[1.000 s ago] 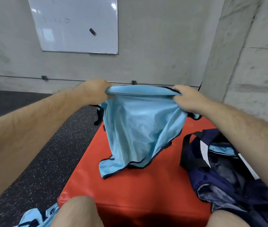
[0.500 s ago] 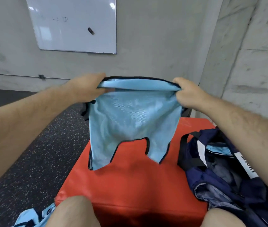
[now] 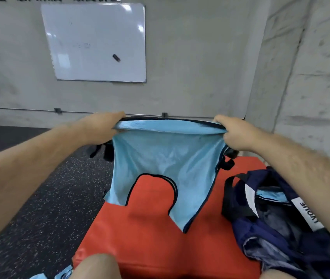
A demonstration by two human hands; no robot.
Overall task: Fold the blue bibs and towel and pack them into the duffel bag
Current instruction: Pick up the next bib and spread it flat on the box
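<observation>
Black rubber floor (image 3: pixel 39 198) with pale speckles fills the left side and runs up to a grey concrete wall (image 3: pixel 190 57). A whiteboard (image 3: pixel 95 43) hangs on that wall with a small dark object (image 3: pixel 116 58) stuck to it, and a thin rail (image 3: pixel 19 109) runs along the wall lower down. At the bottom left edge a scrap of blue cloth (image 3: pixel 39 276) lies on the floor beside the person's left knee (image 3: pixel 95 266). Too little of it shows to tell what it is.

The left hand (image 3: pixel 101 127) is raised, its fingers curled round the top left corner of a light blue bib (image 3: pixel 164 158). The bib is stretched level between both hands and hangs in the air over a red mat (image 3: pixel 150 238), with its top edge turned over. It has dark trim, and an arched cut-out at the bottom leaves two flaps, the right one hanging lower. Whether either flap touches the mat cannot be told. Dark straps dangle behind the bib near each hand.

The right hand (image 3: pixel 238 133) grips the top right corner the same way, fingers closed on the fabric.

Just right of the bib, a navy duffel bag (image 3: pixel 281 238) lies open on the right side of the mat. A black handle (image 3: pixel 228 194) stands up at its left end, and it carries a white label (image 3: pixel 305 214) with dark lettering. A blue strip (image 3: pixel 271 195) of cloth shows inside the opening. A concrete pillar (image 3: pixel 311 77) rises at the far right.
</observation>
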